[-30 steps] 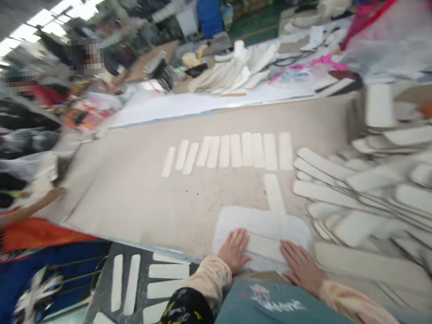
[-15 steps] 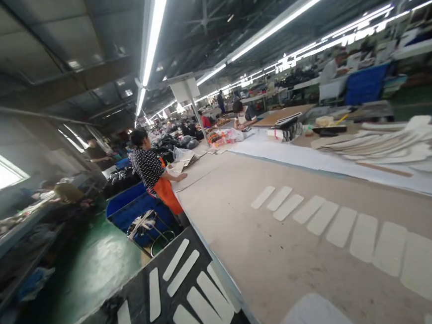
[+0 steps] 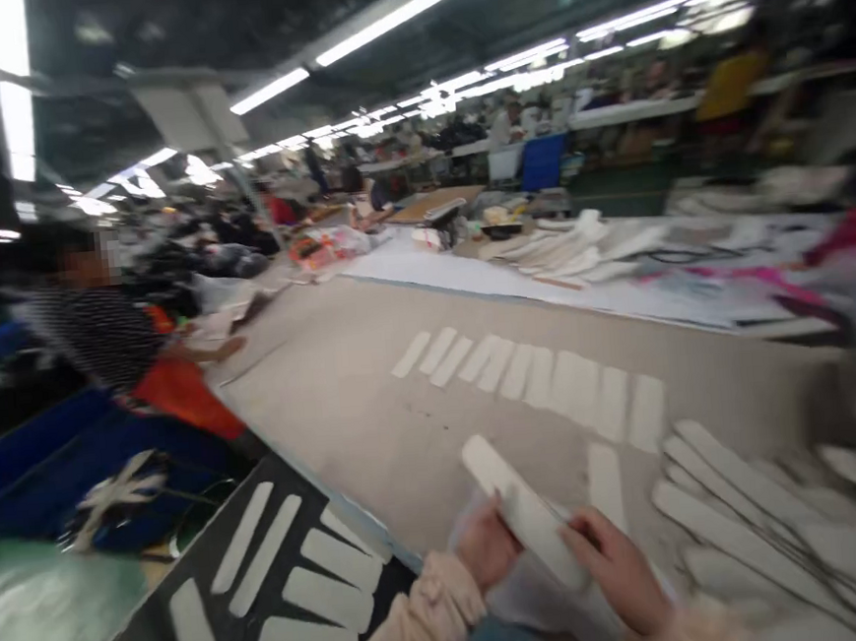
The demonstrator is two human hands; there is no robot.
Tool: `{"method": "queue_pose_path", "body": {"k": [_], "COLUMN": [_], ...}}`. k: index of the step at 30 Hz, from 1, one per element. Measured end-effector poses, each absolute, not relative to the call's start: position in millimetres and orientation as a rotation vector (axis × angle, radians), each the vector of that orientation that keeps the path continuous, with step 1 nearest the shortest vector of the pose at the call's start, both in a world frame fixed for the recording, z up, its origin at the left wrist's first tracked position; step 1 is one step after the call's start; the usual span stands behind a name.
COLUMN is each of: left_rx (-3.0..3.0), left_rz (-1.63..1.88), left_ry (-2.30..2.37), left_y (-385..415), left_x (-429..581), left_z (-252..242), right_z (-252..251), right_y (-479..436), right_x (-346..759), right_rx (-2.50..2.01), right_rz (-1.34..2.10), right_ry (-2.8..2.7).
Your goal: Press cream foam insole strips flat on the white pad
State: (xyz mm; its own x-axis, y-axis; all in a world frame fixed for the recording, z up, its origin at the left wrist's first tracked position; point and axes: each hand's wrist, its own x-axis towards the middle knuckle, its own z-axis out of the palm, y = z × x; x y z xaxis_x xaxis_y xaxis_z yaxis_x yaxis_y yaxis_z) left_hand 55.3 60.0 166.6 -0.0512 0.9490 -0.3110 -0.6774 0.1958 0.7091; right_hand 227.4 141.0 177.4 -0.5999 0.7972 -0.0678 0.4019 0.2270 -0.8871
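Observation:
Between my two hands, near the front edge of the table, I hold a long off-white strip with rounded corners, tilted above the surface. My left hand grips its left edge, and my right hand has the fingers closed on its right edge. A row of similar pale pieces lies on the beige tabletop beyond my hands. One more pale piece lies just past my right hand. More strips rest on a black board at the left. The picture is blurred by motion.
Stacked long pale strips lie at the right. A co-worker in an orange apron stands at the table's left side, one hand on it. Blue bins stand on the floor there. Fabric pieces are piled at the back.
The view has swung to the right. Both my hands now show, holding a pale strip; before, only fingertips and a blurred white shape showed at the bottom edge.

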Motion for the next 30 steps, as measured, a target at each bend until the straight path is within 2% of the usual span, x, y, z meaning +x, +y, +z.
{"method": "queue_pose_path", "body": {"k": [3, 6, 17, 30], "left_rx": [0.1, 0.084, 0.191, 0.119], "left_rz": [1.48, 1.438, 1.334, 1.359], "left_ry": [0.857, 0.894, 0.94, 0.932], "left_y": [85, 100, 112, 116], "left_x": [53, 47, 76, 78], "left_z": [186, 198, 199, 194], "right_z": [201, 209, 201, 192], "right_y": [139, 146, 156, 150], "right_x": [217, 208, 213, 216], "right_rx": [-1.178, -1.195, -1.427, -1.428], "right_rz": [1.556, 1.649, 1.282, 1.214], "right_ry": [-1.896, -1.789, -1.883, -1.933]}}
